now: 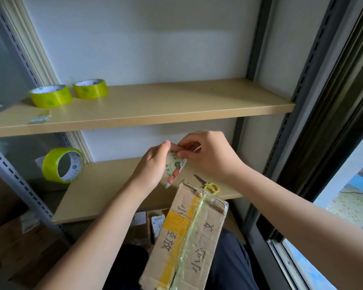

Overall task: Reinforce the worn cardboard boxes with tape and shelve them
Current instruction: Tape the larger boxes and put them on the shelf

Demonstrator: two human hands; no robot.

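Hands — left [153, 164], right [208, 155] — both pinching one tape roll [173, 167]; three more rolls [50, 98] shelved.

Cardboard box [189, 237] showing plain brown, crossed by yellow tape strips and one glossy clear strip; dark handwritten characters running along its top. Three tape rolls showing translucent yellow-green: two [50, 96] [90, 88] lying flat with white inner rings carrying green print, one [63, 165] standing on edge, white core with a green logo. Held tape roll core [172, 167] showing beige-white with green print. Scissors [208, 184] showing yellow handles, dark blades. Shelves [176, 103] showing pale wood tone. Trousers [233, 266] showing dark navy.
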